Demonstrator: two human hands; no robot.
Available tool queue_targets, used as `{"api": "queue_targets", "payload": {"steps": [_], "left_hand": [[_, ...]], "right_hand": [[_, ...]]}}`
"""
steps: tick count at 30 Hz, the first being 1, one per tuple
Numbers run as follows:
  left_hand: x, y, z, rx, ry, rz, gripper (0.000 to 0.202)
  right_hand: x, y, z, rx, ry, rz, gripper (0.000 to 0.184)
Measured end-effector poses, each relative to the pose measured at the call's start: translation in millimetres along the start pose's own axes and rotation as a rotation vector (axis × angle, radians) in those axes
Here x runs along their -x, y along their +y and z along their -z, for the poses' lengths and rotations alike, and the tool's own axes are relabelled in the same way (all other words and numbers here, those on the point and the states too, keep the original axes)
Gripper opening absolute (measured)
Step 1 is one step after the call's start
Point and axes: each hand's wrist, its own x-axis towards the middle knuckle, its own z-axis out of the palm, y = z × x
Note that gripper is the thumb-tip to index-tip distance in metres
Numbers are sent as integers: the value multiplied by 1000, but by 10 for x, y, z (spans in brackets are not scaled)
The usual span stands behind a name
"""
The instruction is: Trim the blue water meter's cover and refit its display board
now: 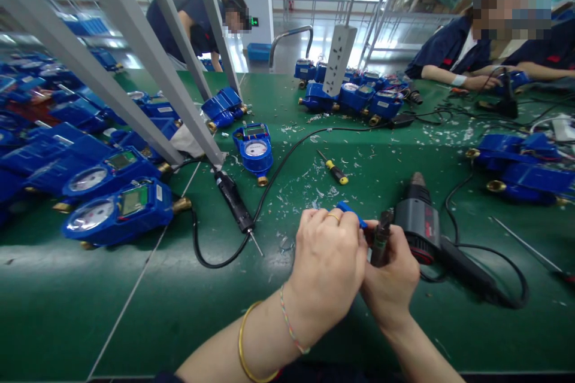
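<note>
- Two hands work close together at the near middle of the green table [135, 287]: the left hand [330, 263] and the right hand [390, 278], with their knuckles touching or nearly so.
- Left hand: the fingers are curled closed and pinch a small blue piece [351, 211] at the fingertips. We see only its top edge; the rest is hidden behind the fingers.
- Right hand: it is wrapped closed around a dark tool [381, 238] that stands roughly upright, head at the top. We cannot tell whether it is pliers or cutters.
- Key relation: the blue piece lies just left of the tool's head and slightly farther away. Its long axis runs left to right, and its right end points at the head. We cannot tell whether the two touch.
- The left hand holds the piece, so it is the nearer one; the right hand reaches it only through the tool.
- A grey power tool [422, 227] lies just beside the right hand on its far-right side, nozzle pointing away.
- An electric screwdriver [233, 203] lies well to the left.
- A yellow-handled screwdriver [333, 169] and a blue meter [255, 149] lie farther off, among white scraps.
- Other people's hands are at the far right, well apart from these two.
</note>
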Motion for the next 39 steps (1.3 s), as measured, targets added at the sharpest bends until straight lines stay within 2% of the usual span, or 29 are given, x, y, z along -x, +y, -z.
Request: {"api": "queue_targets", "payload": {"steps": [6, 9, 14, 19, 23, 27, 32, 36, 39], "left_hand": [[5, 113, 61, -169, -109, -29, 13], [-12, 128, 35, -167, -155, -20, 11], [-71, 42, -91, -23, -106, -18, 10], [-104, -42, -196, 95, -3, 62, 12], [-106, -90, -218, 287, 43, 121, 17], [-129, -145, -187, 502, 7, 182, 20], [-173, -211, -140, 613, -60, 207, 14], [-194, -252, -90, 616, -129, 181, 15], [-211, -260, -31, 487, -176, 130, 15]], "right_hand": [[-17, -53, 11, 15, -9, 8, 13], [-31, -58, 20, 12, -8, 10, 14], [-30, -38, 17, -50, -15, -46, 13], [-31, -57, -14, -214, -54, -206, 18], [-39, -60, -19, -257, -81, -241, 21], [-48, -64, -11, -256, -82, -223, 21], [-65, -78, 1, -244, -110, -228, 17], [-73, -79, 19, -260, -140, -236, 17], [-78, -64, 14, -263, -158, -240, 17]]}}
